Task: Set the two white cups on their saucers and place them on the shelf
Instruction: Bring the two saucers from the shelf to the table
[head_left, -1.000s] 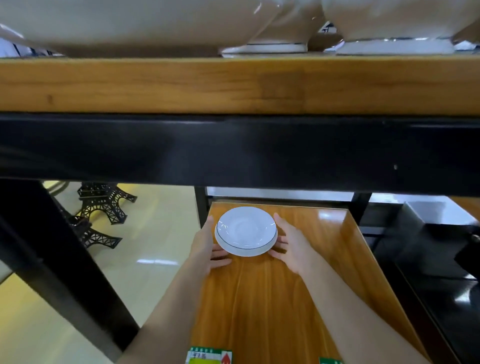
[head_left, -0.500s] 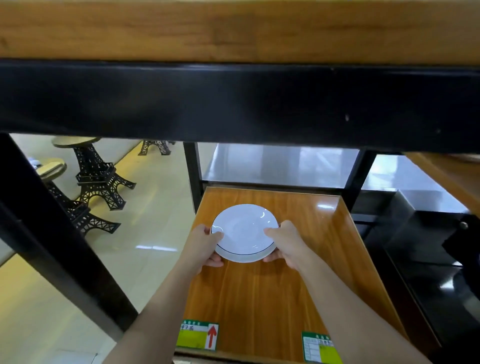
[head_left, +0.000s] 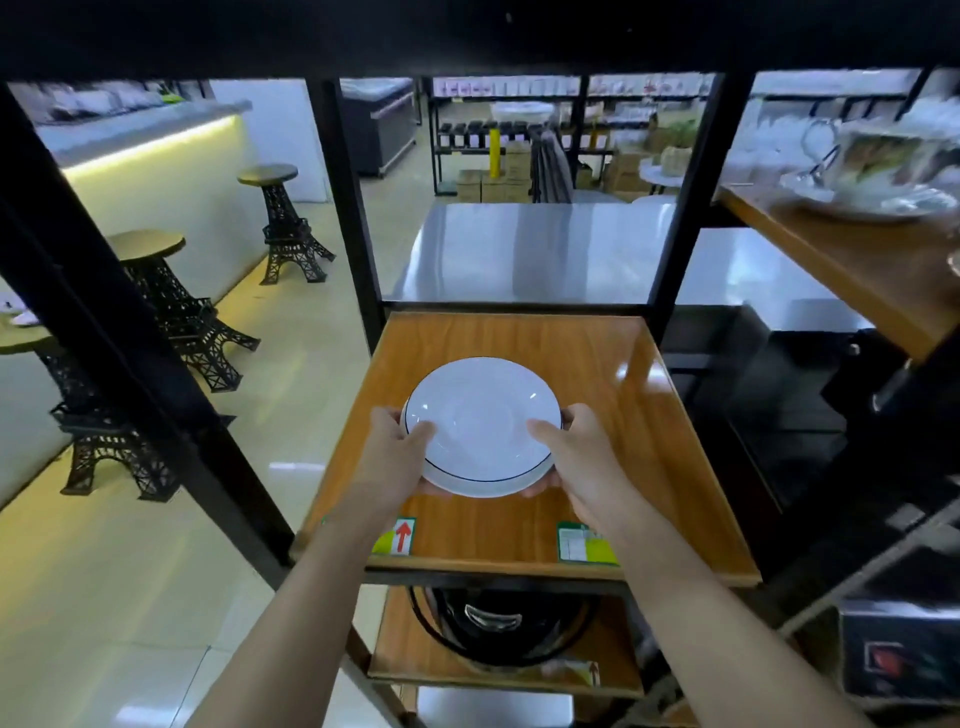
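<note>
A white saucer (head_left: 480, 421) with a thin dark rim line is held above the wooden shelf (head_left: 613, 364), tilted toward me. It looks like a stack of two, since a second rim shows beneath its front edge. My left hand (head_left: 395, 447) grips its left edge, thumb on top. My right hand (head_left: 566, 452) grips its right edge the same way. No white cups are in view.
Black frame posts (head_left: 358, 291) flank the shelf, and a dark beam spans overhead. A patterned cup on a saucer (head_left: 878, 171) stands on the wooden shelf to the right. A black appliance (head_left: 498, 623) sits on the shelf below. Price labels (head_left: 397, 535) mark the front edge. Tower-shaped stools (head_left: 285, 228) stand left.
Both hands closed on the saucer's edges and lifted it off the shelf toward me. My head dropped, so the upper shelf left the view.
</note>
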